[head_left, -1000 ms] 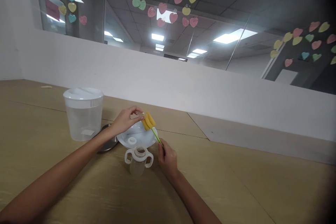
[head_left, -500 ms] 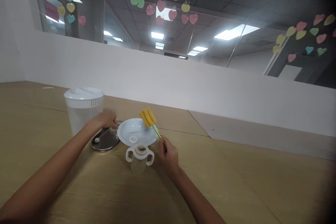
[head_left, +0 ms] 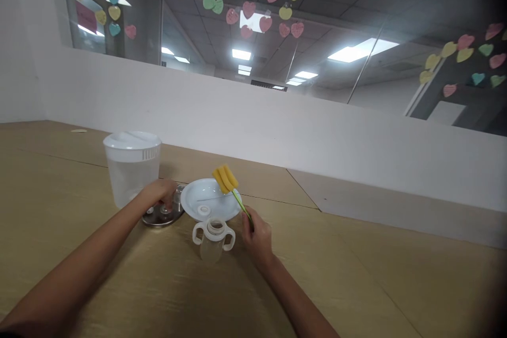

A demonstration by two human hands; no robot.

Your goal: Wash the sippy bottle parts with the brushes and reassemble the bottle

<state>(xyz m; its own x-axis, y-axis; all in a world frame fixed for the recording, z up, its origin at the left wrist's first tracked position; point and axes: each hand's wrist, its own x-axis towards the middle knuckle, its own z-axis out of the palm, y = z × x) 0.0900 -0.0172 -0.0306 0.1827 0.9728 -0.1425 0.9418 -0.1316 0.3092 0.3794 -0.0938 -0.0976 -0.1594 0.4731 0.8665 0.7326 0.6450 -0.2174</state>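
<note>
My right hand (head_left: 258, 235) is closed around the green handle of a bottle brush (head_left: 225, 178), whose yellow sponge head points up over the white bowl (head_left: 188, 206). A small white ring (head_left: 204, 210) lies in the bowl's near side. Just in front stands an open clear baby bottle (head_left: 212, 248) with two white side handles, untouched. My left hand (head_left: 160, 191) reaches down over a round metal tray (head_left: 162, 221), fingers drawn together at a small clear piece (head_left: 164, 210). Whether they grip it is hard to make out. Another clear piece (head_left: 181, 189) sits at the tray's far edge.
A lidded, translucent white bucket (head_left: 133, 171) stands behind my left forearm. Beyond the wooden table (head_left: 336, 274) runs a low white wall (head_left: 222, 116) under glass with heart-shaped sticky notes. A flat pale scrap (head_left: 78, 130) lies at the far left.
My left hand has shifted from the tray's far right edge to the small clear piece nearer its middle. The bottle brush stays in my right hand, nearly still. The view has turned slightly left.
</note>
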